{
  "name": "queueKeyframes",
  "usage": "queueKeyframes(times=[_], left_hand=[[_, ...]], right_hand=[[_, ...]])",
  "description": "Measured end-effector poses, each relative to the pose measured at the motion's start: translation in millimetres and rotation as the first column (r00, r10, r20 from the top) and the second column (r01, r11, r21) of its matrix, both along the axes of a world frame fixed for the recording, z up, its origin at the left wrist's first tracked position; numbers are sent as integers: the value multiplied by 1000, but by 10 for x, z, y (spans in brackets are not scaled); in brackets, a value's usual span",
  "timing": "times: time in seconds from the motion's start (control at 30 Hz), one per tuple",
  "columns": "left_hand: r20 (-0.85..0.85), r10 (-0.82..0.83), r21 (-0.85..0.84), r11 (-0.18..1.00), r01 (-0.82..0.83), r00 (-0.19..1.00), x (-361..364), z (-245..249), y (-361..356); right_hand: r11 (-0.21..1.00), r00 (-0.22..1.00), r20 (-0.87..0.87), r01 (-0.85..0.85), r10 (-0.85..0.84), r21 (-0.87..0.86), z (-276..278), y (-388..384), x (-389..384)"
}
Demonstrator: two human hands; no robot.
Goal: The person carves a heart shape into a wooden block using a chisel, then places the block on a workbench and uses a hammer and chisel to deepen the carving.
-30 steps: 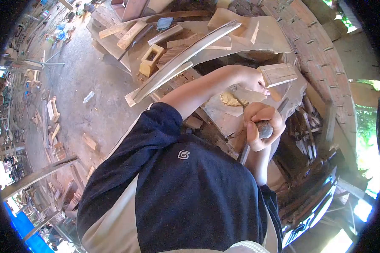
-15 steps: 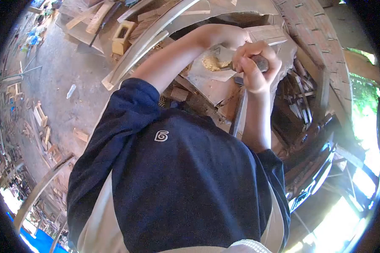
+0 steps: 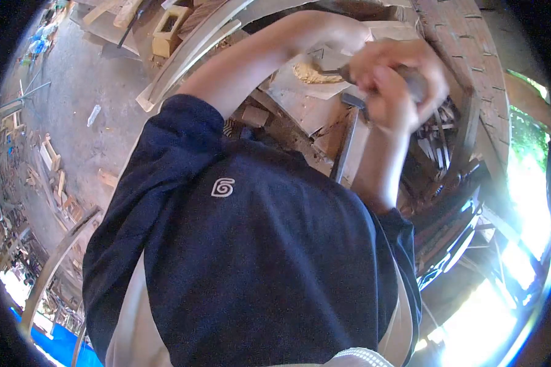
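My right hand (image 3: 401,85) is closed around a hand tool with a rounded grey handle end (image 3: 414,83). Its thin dark shaft (image 3: 332,72) points left over a patch of yellowish wood shavings (image 3: 311,74); I cannot make out what kind of tool it is. My left hand (image 3: 352,35) is bent in close to the right hand, beside a pale wooden block (image 3: 393,28), and its fingers are mostly hidden. Under my right forearm lies what looks like a hammer, with a dark head (image 3: 353,100) and a long handle (image 3: 346,144).
Long curved wooden strips (image 3: 193,58) run along the left of the work area. Beyond them is a hollow wooden block (image 3: 169,29). A slatted wooden piece (image 3: 471,55) stands at the right. Scrap wood and a plastic bottle (image 3: 93,115) lie on the floor.
My right hand has moved right with the tool and is blurred by motion. More of the tool's shaft and of the hammer shows. The whole view has shifted slightly.
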State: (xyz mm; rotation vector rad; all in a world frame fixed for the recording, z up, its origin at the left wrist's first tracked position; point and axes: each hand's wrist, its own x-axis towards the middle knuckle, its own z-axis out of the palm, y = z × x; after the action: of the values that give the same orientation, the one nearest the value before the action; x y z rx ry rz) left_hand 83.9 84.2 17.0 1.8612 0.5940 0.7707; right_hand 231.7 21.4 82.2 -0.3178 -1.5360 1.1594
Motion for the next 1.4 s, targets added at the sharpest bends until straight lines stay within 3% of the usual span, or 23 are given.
queueKeyframes(times=[0.03,0.17,0.23,0.27,0.37,0.43,0.57,0.6,0.67,0.8,0.9,0.93,0.97,1.0,1.07,1.1,1.13,1.17,1.2,1.27,1.33,1.37,1.4], left_hand=[[-197,-34,-214,977,-9,980,184,14,153],[-313,-24,-401,910,-109,949,159,237,56],[-381,-56,-309,949,-70,923,225,139,198],[-410,-67,-268,962,-49,910,288,61,272],[-498,-48,-130,991,-19,866,389,-105,501],[-565,-24,-40,999,2,825,366,-112,522],[-532,-113,-106,992,66,839,452,-137,531],[-527,-109,-111,992,59,843,448,-126,518],[-550,-133,-114,990,83,824,433,-19,492],[-579,-106,1,991,130,809,346,43,455],[-563,-79,-49,997,62,823,389,-2,424],[-465,-191,-149,979,136,865,394,-95,436],[-357,-291,-234,948,217,888,377,-178,475],[-246,-376,-300,906,299,893,337,-239,542],[1,-500,-398,794,459,866,258,-299,623],[58,-415,-593,717,366,908,265,-258,582],[57,-415,-596,716,365,908,283,-187,498],[-271,-272,-370,915,162,923,307,-116,424],[-523,-38,-60,998,9,852,336,-55,357],[-520,-66,-53,998,45,851,369,-51,316],[-271,-153,-335,940,56,950,368,-117,385],[-427,-137,-94,990,106,894,307,-71,451],[-431,-141,-95,989,111,891,337,-168,511]], right_hand=[[999,999,-34,39,-40,-25,-191,26,-34],[999,999,-11,53,-53,-3,-176,50,1],[976,986,124,86,-112,202,124,8,-45],[988,994,111,5,-23,156,184,9,-5],[979,973,197,88,-124,183,67,59,0],[994,992,68,111,-110,-10,88,105,31],[997,996,88,-20,13,78,314,168,159],[988,984,-93,-153,151,-16,345,156,115],[973,980,111,144,-166,180,52,186,84],[997,997,7,-78,78,17,-10,172,-14],[995,990,-91,-105,104,-1,136,126,-19],[985,977,-155,-159,148,-65,141,100,4],[989,995,-5,103,-103,110,-59,142,-12],[993,992,109,52,-63,106,-241,225,-38],[996,999,-21,-49,48,-68,-291,258,-68],[996,998,-26,-51,50,-68,-239,225,-115],[999,998,-48,-45,45,-10,-115,155,-162],[998,997,-68,-41,45,49,9,112,-192],[989,986,150,-90,72,116,135,145,-64],[991,991,47,-126,124,42,184,107,-41],[997,995,71,-70,69,15,-48,184,-10],[1000,995,95,-26,27,-12,-145,227,12],[1000,996,90,-22,23,-13,-125,207,-15]])
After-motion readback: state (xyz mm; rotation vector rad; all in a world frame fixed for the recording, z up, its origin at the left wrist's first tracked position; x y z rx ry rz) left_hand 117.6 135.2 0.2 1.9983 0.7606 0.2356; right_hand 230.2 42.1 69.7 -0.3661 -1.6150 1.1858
